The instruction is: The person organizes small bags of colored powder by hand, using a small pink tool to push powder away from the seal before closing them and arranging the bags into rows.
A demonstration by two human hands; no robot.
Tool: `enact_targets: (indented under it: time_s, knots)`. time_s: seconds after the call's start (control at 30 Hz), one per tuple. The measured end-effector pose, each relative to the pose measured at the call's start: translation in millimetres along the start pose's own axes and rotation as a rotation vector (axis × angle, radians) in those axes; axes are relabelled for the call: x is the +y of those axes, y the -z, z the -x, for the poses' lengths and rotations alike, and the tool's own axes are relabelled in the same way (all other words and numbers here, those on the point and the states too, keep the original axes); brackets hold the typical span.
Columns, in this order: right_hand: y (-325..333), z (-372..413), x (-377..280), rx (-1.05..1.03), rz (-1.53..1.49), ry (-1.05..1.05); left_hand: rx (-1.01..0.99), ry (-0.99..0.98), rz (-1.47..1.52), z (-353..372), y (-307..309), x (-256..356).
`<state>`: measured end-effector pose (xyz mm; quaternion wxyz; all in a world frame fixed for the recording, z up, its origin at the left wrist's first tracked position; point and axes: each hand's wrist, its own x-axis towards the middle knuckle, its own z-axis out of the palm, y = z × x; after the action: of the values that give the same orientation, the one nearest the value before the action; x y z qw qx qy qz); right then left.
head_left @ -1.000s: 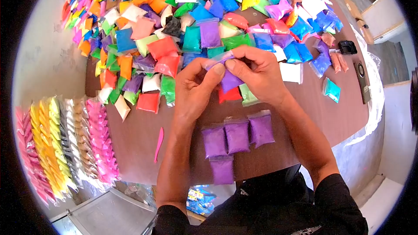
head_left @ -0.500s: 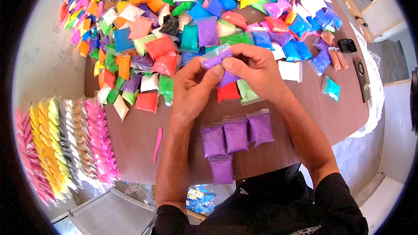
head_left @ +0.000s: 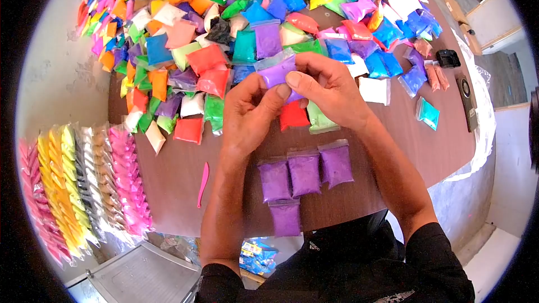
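Both hands pinch one purple packet above the table, its clear top edge tilted up and to the left. My left hand grips its lower left side, thumb on the front. My right hand holds its right side, with the thumb across the face and fingers behind. Below the hands, several purple packets lie on the brown table: one at left, one in the middle, one at right and one lower down.
A large heap of coloured packets covers the far side of the table. A pink plastic knife lies left of my left forearm. Strips of packets hang at the left edge. A black object and a dark device are at right.
The held purple packet has turned a little so more of its face and clear top edge shows. Both hands have stayed in nearly the same place.
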<state>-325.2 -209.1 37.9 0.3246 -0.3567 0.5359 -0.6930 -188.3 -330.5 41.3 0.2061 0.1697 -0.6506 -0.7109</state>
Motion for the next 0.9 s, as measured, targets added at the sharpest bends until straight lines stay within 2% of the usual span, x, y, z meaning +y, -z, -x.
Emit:
enact_targets:
  time_s: [0.1,0.17,0.37,0.67,0.9]
  knots:
    - [4,0,2,-0.012,0.044,-0.025,-0.009,0.048,0.04,0,0,1]
    - [3,-1,3,0.044,0.022,0.044,-0.015,0.054,-0.023,-1,-2,0]
    - [-4,0,4,0.112,0.018,0.08,0.003,0.049,0.016,-2,-6,3]
    - [-4,-1,1,-0.011,-0.04,0.046,0.063,0.001,-0.037,-2,-3,2]
    - [0,0,-1,0.05,0.014,-0.008,0.071,0.009,-0.01,-3,-8,3]
